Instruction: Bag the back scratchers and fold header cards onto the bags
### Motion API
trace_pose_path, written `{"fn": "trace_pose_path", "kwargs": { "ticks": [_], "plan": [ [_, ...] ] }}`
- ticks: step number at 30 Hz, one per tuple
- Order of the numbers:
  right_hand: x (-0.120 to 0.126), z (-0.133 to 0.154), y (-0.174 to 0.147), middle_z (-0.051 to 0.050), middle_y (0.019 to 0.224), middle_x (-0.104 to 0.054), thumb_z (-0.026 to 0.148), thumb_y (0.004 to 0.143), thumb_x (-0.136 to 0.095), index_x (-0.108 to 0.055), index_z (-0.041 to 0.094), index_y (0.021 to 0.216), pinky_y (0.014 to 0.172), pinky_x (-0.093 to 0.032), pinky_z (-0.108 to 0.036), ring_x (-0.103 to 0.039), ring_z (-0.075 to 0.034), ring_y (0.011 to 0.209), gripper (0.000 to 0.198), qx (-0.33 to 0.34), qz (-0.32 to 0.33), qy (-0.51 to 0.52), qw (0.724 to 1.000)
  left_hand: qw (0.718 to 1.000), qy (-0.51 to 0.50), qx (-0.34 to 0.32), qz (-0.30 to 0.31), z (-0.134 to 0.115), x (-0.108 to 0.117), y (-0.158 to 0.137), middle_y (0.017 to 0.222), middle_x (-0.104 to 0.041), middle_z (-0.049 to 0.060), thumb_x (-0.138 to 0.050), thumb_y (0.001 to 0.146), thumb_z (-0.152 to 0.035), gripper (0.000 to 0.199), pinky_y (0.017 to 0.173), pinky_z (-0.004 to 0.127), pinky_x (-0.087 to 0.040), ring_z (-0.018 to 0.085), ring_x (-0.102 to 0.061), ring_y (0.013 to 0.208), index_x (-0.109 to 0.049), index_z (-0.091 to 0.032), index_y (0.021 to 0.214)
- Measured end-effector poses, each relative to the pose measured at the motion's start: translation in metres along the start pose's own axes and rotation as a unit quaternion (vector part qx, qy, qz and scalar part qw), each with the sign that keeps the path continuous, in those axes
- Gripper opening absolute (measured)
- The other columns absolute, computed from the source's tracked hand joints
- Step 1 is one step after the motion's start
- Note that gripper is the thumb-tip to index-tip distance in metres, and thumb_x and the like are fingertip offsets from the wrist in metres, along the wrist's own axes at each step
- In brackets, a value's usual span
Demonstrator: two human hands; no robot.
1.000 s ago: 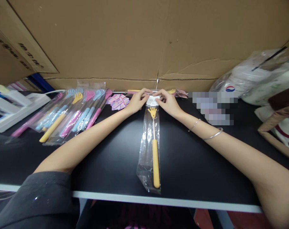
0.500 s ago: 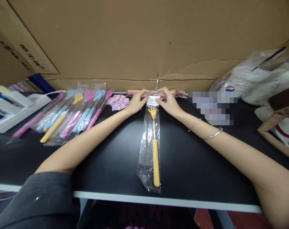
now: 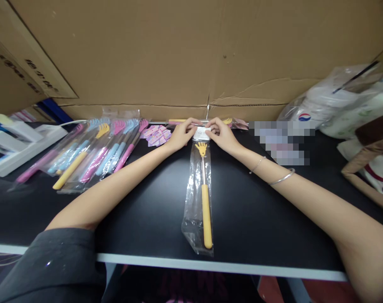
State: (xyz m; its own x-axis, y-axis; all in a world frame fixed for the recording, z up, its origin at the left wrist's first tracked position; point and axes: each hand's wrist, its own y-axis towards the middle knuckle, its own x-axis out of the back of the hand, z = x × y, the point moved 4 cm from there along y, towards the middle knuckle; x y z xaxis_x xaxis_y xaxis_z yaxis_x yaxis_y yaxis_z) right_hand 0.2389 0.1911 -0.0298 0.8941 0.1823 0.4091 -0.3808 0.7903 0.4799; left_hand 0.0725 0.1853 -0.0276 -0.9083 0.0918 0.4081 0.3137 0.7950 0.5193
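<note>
A yellow back scratcher [image 3: 206, 210] with a hand-shaped head lies in a clear plastic bag [image 3: 193, 202] on the black table, its handle toward me. At the bag's far end sits a small white card [image 3: 202, 133] with faint print. My left hand [image 3: 184, 134] pinches the card's left side, fingers curled over its far edge. From the right, my right hand [image 3: 221, 134] grips the opposite side the same way, thumb on the card. The bag's far edge is hidden under the card and my fingers.
Several bagged back scratchers [image 3: 96, 151] in pink, blue and yellow lie at the left, beside a stack of pink-purple cards [image 3: 157, 135]. Another bagged one [image 3: 177, 120] lies behind my hands. A white power strip [image 3: 27, 147] is far left; a bagged cup [image 3: 320, 105] stands right. Cardboard [image 3: 178, 54] walls the back.
Hardly anything differs. My fingers have shifted slightly on the card, and the back scratcher in its bag lies as before.
</note>
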Motion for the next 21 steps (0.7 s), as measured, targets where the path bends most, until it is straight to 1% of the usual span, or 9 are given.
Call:
{"fn": "trace_pose_path", "kwargs": {
  "ticks": [3,6,8,12,16,21],
  "plan": [
    [0.0001,-0.001,0.0004,0.004,0.069,-0.053,0.019,0.081,-0.064,-0.049,0.024,0.088,0.062,-0.041,-0.027,-0.051,-0.013,0.062,0.017,0.004,0.002,-0.001,1.0,1.0,0.0,0.004,0.009,-0.0016,-0.0001,-0.0008,0.095,-0.071,0.005,-0.049,0.092,-0.014,0.014,0.079,0.023,-0.052,0.013,-0.067,0.087,-0.06,-0.014,0.1],
    [0.0003,-0.0018,0.0005,0.005,0.069,-0.052,0.022,0.082,-0.065,-0.049,0.024,0.088,0.062,-0.041,-0.027,-0.05,-0.013,0.062,0.018,0.006,0.003,-0.001,1.0,1.0,0.006,0.016,0.012,-0.0023,0.0004,-0.002,0.091,-0.071,0.004,-0.049,0.093,-0.015,0.015,0.07,0.021,-0.051,0.012,-0.065,0.077,-0.061,-0.015,0.102],
    [0.0006,-0.0017,0.0002,0.005,0.069,-0.052,0.022,0.082,-0.066,-0.049,0.024,0.089,0.061,-0.041,-0.027,-0.05,-0.013,0.062,0.018,0.004,0.0,-0.001,1.0,1.0,0.01,0.018,0.015,-0.0023,0.0003,-0.0023,0.089,-0.071,0.003,-0.05,0.092,-0.014,0.015,0.068,0.021,-0.05,0.012,-0.064,0.073,-0.061,-0.015,0.102],
    [0.0001,-0.0006,0.0002,0.005,0.069,-0.052,0.021,0.082,-0.065,-0.049,0.024,0.089,0.061,-0.041,-0.027,-0.049,-0.012,0.062,0.017,0.002,0.002,0.001,1.0,1.0,0.013,0.01,0.017,-0.0015,-0.0003,-0.0017,0.088,-0.07,0.002,-0.052,0.09,-0.01,0.016,0.072,0.021,-0.049,0.012,-0.064,0.078,-0.061,-0.015,0.103],
    [-0.0001,0.0002,0.001,0.004,0.069,-0.053,0.02,0.081,-0.065,-0.05,0.024,0.088,0.061,-0.041,-0.028,-0.05,-0.013,0.061,0.017,0.0,0.003,0.001,1.0,1.0,0.015,0.008,0.015,-0.0007,-0.0006,-0.001,0.09,-0.07,0.003,-0.052,0.089,-0.009,0.015,0.073,0.022,-0.048,0.013,-0.064,0.081,-0.061,-0.014,0.099],
    [0.0006,0.0012,0.0006,0.003,0.072,-0.056,0.027,0.081,-0.068,-0.051,0.024,0.086,0.063,-0.044,-0.029,-0.052,-0.014,0.066,0.018,0.002,-0.003,0.006,1.0,1.0,0.015,0.009,0.013,-0.0008,-0.0003,-0.0006,0.093,-0.07,0.003,-0.053,0.088,-0.01,0.014,0.076,0.023,-0.048,0.014,-0.065,0.084,-0.061,-0.015,0.097]
  ]
}}
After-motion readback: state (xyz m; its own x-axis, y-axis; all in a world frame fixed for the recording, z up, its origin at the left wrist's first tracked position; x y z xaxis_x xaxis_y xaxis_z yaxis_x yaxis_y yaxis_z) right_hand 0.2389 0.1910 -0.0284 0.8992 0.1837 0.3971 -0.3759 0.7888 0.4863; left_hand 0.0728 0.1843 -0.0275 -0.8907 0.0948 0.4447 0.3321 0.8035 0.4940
